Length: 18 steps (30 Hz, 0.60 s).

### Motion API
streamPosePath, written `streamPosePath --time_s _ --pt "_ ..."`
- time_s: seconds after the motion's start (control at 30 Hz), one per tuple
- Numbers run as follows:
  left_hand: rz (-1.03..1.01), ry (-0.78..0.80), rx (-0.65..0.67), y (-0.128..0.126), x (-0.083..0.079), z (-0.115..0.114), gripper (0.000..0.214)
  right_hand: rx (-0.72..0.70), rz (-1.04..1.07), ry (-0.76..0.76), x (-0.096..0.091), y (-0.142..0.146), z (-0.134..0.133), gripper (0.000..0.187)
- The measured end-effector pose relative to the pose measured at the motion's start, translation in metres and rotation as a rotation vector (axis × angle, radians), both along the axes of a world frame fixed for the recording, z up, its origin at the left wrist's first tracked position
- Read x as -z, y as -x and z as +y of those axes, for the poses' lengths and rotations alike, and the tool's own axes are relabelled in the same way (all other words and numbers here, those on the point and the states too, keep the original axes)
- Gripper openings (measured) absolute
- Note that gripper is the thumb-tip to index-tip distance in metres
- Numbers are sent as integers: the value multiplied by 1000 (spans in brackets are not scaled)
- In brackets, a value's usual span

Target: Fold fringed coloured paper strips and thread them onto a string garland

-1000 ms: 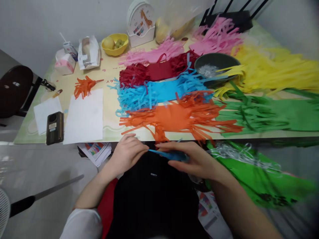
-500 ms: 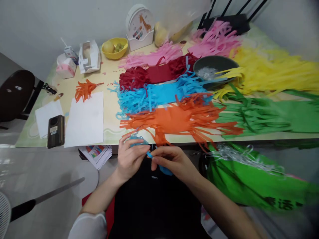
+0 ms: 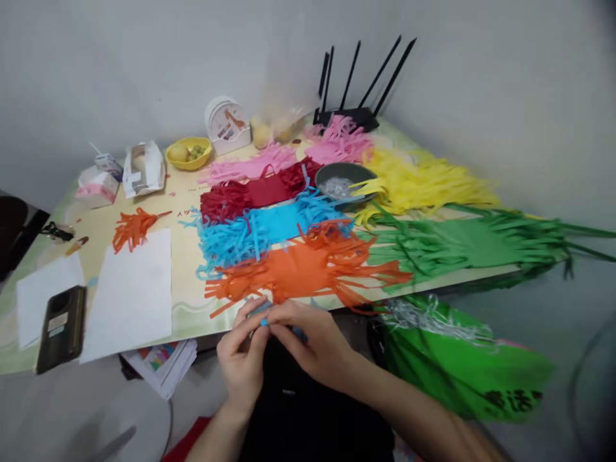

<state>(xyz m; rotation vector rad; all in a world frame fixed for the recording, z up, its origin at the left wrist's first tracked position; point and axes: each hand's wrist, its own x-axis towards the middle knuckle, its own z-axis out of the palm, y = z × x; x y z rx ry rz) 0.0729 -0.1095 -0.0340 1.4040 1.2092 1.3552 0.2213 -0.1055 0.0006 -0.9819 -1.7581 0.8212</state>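
In front of my body, just off the table's front edge, both hands meet on a blue paper tassel [image 3: 264, 322]. My left hand [image 3: 242, 359] is closed, pinching a small blue bit between thumb and forefinger. Closed against it, my right hand [image 3: 312, 343] grips the same spot with its fingertips. More blue paper shows behind the fingers; the hands hide most of it. Beyond them lies an orange fringed paper sheet [image 3: 301, 269], with a blue fringed sheet [image 3: 276, 223] and a dark red one [image 3: 267, 190] behind.
A finished-looking orange tassel [image 3: 135, 229] lies by white paper [image 3: 132, 289] and a phone [image 3: 62, 329] at left. Green [image 3: 481, 240], yellow [image 3: 423, 183] and pink fringed sheets [image 3: 339, 141] spread rightward around a dark bowl [image 3: 346, 172]. A green bag [image 3: 476, 375] hangs below the edge.
The view has swung up and to the right, showing more of the router and wall. My fingertips have drawn tighter together on the blue tassel, and the left thumb now presses it.
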Motion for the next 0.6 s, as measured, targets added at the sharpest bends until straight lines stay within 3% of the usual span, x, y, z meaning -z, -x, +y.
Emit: streamPosePath --time_s 0.07,0.13,0.23,0.3,0.37,0.43,0.6 --pt "-16 4 -81 0 4 4 15 -44 -105 -123 -2 -16 16 15" --pt "-37 20 -145 2 5 7 13 34 -203 -174 -8 -50 52 16" --pt "-47 101 -127 3 6 8 14 540 -463 -57 -15 -119 138 29" --pt "-42 177 -65 0 7 8 19 683 -804 126 -11 -159 199 37" --pt "-41 251 -13 -5 9 8 27 642 -908 213 0 -183 246 33" --pt "-29 322 30 -10 12 8 33 568 -970 250 16 -190 276 30" --pt "65 422 111 -15 15 9 37 459 -1075 282 47 -185 298 25"
